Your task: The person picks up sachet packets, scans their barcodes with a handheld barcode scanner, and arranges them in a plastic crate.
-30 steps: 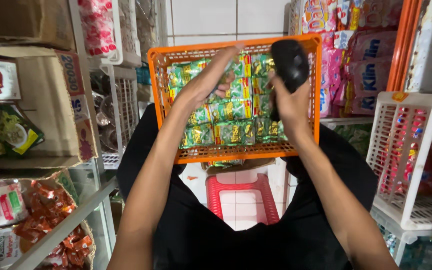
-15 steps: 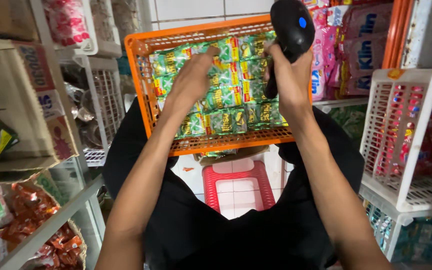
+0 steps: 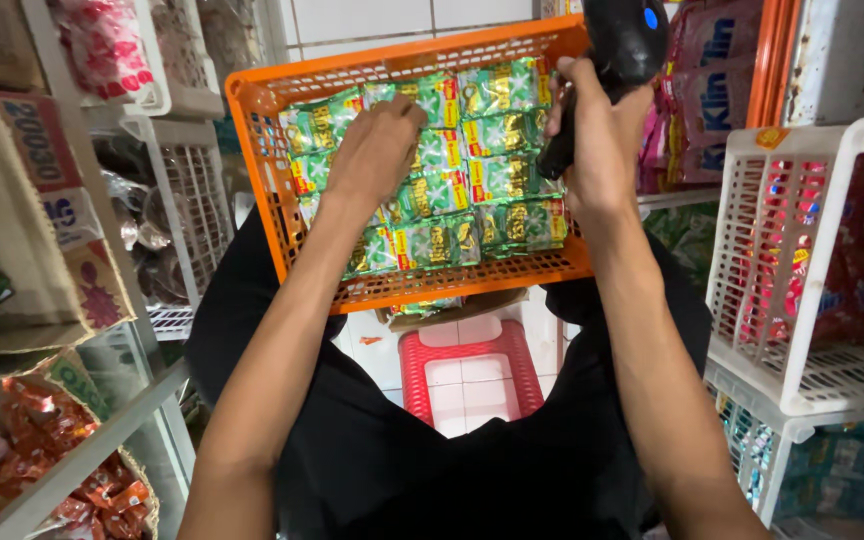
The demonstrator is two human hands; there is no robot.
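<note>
An orange plastic crate (image 3: 272, 200) rests on my lap, filled with rows of small green sachets (image 3: 472, 170). My left hand (image 3: 374, 150) lies inside the crate with its fingers curled down onto the sachets at the left-centre. My right hand (image 3: 592, 140) is at the crate's right rim, wrapped round the handle of a black handheld scanner (image 3: 620, 45) whose head points up and away at the top of the view. Whether my left hand has a sachet pinched is hidden by the fingers.
A white wire basket (image 3: 802, 260) with red packets stands at the right. Cardboard boxes (image 3: 42, 200) and white baskets (image 3: 187, 190) of snacks fill the shelves on the left. A red plastic stool (image 3: 462, 350) stands on the tiled floor below the crate.
The crate and both hands have shifted up and right in view. My left hand slid deeper onto the sachets. The scanner rose toward the top edge.
</note>
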